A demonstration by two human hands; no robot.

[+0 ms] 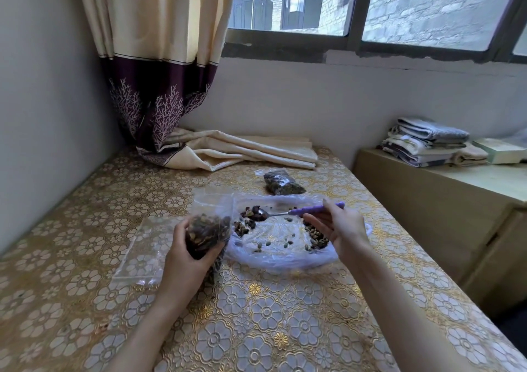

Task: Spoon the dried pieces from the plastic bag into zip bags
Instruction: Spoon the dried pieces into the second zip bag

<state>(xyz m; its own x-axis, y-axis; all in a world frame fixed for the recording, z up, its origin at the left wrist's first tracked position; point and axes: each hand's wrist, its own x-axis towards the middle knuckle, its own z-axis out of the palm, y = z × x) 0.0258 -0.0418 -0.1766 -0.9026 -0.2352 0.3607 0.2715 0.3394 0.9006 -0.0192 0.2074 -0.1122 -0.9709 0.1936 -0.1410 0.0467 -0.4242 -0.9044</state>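
**Loaded spoon lying just right of the zip bag mouth**

The right hand [336, 229] is pinching the purple-handled spoon [288, 213], its long axis running left toward the zip bag [208, 229], which the left hand [188, 253] is gripping upright. The dried pieces [315, 236] are lying scattered in the plastic bag [279, 260], spread open on the table [256, 329]; open room is lying between bowl and mouth.

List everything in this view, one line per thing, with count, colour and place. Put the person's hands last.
Plastic bag: one, clear, spread open mid-table, holding scattered dried pieces.
Zip bag: one, clear, partly filled with brown pieces, upright in the left hand.
Empty zip bags: flat, clear, left of it; count unclear.
Filled bag: one, dark contents, farther back.
Spoon: one, purple handle, loaded bowl over the plastic bag.
Tablecloth: one, gold floral.
Curtain: cream and purple, far left.
Folded towels: stack, right cabinet.
Left hand: grip round the zip bag.
Right hand: grip on the spoon.
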